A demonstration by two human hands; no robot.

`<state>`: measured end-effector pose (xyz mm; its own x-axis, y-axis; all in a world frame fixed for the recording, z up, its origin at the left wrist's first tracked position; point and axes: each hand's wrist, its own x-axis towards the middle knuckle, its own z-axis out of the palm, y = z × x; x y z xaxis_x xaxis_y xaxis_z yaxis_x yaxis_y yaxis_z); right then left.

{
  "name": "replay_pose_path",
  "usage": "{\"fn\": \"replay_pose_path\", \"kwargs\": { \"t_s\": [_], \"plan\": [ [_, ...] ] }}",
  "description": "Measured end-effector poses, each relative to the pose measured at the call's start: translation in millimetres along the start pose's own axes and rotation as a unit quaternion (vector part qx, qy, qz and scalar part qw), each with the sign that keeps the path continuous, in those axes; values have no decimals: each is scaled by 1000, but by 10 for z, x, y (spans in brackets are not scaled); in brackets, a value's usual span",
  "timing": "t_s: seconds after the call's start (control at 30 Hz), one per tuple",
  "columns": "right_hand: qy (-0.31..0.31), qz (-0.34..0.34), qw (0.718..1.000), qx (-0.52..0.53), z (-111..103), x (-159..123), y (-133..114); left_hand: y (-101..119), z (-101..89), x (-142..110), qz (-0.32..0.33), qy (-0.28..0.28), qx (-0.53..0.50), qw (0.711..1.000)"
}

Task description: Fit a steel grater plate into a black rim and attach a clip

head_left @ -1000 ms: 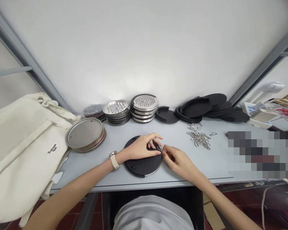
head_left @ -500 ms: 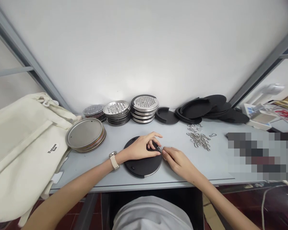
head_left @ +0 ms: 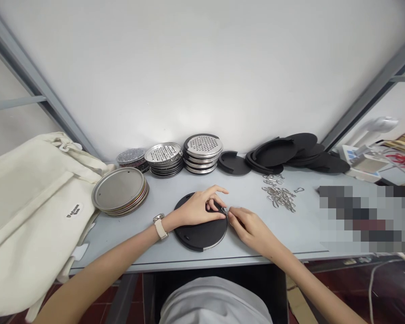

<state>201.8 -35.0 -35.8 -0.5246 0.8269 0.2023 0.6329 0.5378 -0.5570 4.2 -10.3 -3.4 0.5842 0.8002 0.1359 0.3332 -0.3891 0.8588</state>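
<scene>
A round black disc [head_left: 202,234] with a silver strip on its lower right rim lies near the table's front edge. My left hand [head_left: 200,207] rests across its top and grips it by the right rim, thumb on top, index finger raised. At that rim, a small wire clip [head_left: 224,210] pokes out between my two hands. My right hand [head_left: 245,222] is closed, its thumb and forefinger pinching at the clip's outer end. Part of the clip is hidden by the fingers.
Loose wire clips [head_left: 280,198] lie to the right. Along the wall stand stacked perforated metal discs [head_left: 202,146], metal discs with slots [head_left: 164,153] and black plastic holders [head_left: 273,153]. Plain grey discs [head_left: 118,189] are piled at left, beside a cream bag [head_left: 30,202].
The wire clip at the disc's rim has shifted slightly and shows at a different angle. Both hands stay in nearly the same place.
</scene>
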Motion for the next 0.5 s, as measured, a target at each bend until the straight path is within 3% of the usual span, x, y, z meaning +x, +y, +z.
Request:
{"fn": "replay_pose_path", "kwargs": {
  "t_s": [0.5],
  "plan": [
    [33,17,999,26,24,-11,8,-31,0,7,-14,-3,-8,1000]
  ]
}}
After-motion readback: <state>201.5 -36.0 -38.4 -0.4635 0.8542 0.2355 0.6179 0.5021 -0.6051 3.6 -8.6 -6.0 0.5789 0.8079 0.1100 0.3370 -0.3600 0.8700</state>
